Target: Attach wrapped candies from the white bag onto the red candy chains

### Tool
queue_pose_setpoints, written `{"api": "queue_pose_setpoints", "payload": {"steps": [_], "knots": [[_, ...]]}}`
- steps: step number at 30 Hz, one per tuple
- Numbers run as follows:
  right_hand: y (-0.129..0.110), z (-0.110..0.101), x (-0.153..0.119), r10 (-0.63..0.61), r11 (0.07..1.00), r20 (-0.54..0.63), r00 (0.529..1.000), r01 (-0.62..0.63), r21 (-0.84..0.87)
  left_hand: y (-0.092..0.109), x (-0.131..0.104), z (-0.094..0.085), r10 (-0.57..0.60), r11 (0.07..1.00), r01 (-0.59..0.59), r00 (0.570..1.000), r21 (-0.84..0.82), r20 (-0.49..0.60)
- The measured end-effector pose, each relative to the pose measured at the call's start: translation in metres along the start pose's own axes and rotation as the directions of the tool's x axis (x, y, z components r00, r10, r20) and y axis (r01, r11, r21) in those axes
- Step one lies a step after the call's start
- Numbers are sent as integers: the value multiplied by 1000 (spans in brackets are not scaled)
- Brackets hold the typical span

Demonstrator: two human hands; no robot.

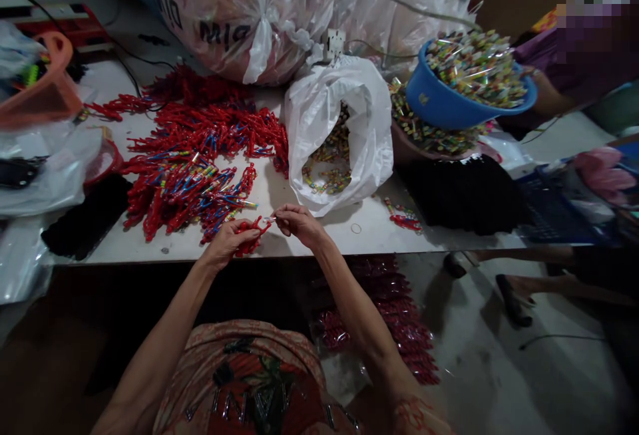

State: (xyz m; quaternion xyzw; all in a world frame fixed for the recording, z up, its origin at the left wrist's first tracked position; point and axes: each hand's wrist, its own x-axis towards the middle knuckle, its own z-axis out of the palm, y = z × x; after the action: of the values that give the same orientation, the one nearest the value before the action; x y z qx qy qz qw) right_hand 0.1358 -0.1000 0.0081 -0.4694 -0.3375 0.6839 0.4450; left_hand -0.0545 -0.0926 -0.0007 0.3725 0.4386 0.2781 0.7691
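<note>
My left hand (225, 243) is closed around a few small red plastic pieces (254, 232) at the front edge of the table. Close beside it, my right hand (298, 222) pinches at the tip of these pieces, where a small pale bit (270, 219) shows; its kind is too small to tell. A large heap of red pieces (184, 189), some with blue and yellow parts, spreads to the left and behind my hands. Behind my right hand stands an open white plastic bag (369, 149) with many small multicoloured pieces (327, 179) inside.
At the right, a person's hand (542, 89) touches a blue basin (479, 116) heaped with wrapped pieces. Black bundles (464, 192) lie below it. Big tied plastic bags (239, 9) stand at the back. An orange basket (44, 99) is at the left; packed bags (379, 322) lie on the floor.
</note>
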Motion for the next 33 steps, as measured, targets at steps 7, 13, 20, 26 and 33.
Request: {"api": "queue_pose_setpoints", "payload": {"steps": [7,13,20,26,33], "knots": [[1,-5,-8,60,998,149,987,-61,5,-5,-1,-3,-50,999,50,998,4,43],[-3,-7,-6,56,998,188,981,-54,-15,-6,0,-2,-25,1000,26,998,-13,61],[-10,-9,-11,75,986,264,962,-32,-165,-2,-2,-3,-20,981,-9,988,193,150],[-4,14,-6,-110,921,62,992,125,-370,9,6,-15,125,917,-121,992,381,15],[-55,-38,40,-537,564,-320,780,49,-824,60,7,-44,853,415,-362,474,835,-219]]}}
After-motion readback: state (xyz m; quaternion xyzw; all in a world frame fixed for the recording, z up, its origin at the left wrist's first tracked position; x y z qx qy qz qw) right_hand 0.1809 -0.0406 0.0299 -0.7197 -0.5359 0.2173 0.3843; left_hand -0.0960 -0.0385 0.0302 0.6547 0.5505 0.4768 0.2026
